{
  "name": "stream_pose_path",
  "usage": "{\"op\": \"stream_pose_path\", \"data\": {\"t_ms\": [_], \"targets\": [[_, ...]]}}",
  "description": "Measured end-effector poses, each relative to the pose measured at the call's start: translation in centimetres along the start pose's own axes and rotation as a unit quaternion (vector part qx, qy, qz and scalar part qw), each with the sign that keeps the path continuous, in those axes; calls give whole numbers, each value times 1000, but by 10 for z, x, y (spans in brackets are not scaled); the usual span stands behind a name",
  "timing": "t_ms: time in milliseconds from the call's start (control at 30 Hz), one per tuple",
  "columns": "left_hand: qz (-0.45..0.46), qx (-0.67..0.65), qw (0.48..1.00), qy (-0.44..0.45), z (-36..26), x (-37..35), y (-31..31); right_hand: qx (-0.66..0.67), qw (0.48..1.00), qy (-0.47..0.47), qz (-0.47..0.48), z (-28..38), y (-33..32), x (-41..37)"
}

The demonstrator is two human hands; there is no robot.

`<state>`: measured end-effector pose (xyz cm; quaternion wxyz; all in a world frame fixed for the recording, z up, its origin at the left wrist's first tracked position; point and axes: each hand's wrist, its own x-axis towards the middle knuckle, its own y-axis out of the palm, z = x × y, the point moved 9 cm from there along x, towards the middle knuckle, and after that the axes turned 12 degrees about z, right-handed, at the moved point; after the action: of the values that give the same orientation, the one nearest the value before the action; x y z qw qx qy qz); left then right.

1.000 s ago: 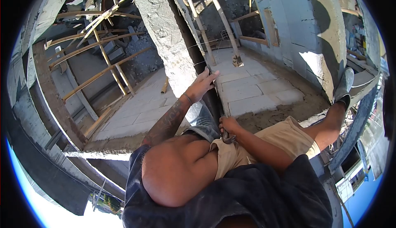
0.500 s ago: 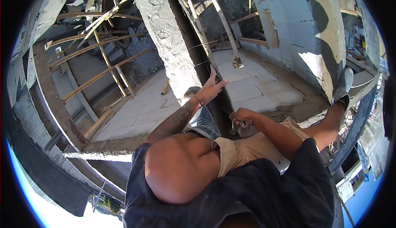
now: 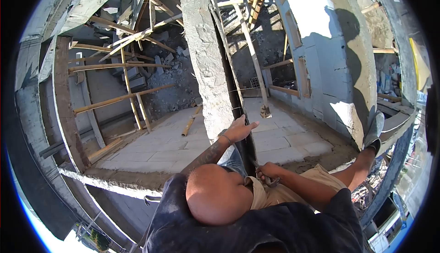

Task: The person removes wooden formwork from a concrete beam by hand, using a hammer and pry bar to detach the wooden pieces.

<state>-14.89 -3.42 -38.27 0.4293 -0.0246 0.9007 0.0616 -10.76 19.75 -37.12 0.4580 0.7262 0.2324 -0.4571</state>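
My left hand (image 3: 239, 130), with a bracelet at the wrist, reaches over the dark slot (image 3: 248, 150) beside a rough concrete beam (image 3: 207, 65). Its thumb sticks out to the right and the fingers rest at the edge of the slot; I see nothing held in it. Thin wires (image 3: 237, 108) cross the slot just beyond the fingertips. Close to my lap, my right hand (image 3: 267, 171) is closed around a metal tool (image 3: 273, 183) with a curved end. Its exact kind is mostly hidden by the fingers.
Pale block walls (image 3: 279, 136) spread on both sides below the beam. Wooden poles (image 3: 128, 86) brace the left opening, and another pole (image 3: 251, 47) stands right of the slot. Rubble (image 3: 176, 63) lies far below. My shod foot (image 3: 375, 131) rests on the right ledge.
The view has shifted, so the beam and poles sit lower and further right. My left hand's fingers were spread wider before and are now drawn in. My right hand still grips the tool.
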Motion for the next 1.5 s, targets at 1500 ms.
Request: {"op": "stream_pose_path", "data": {"t_ms": [1500], "targets": [[-568, 337, 740, 129, -132, -15, -227, -179, 777, -536, -277, 324, -54, -56]]}}
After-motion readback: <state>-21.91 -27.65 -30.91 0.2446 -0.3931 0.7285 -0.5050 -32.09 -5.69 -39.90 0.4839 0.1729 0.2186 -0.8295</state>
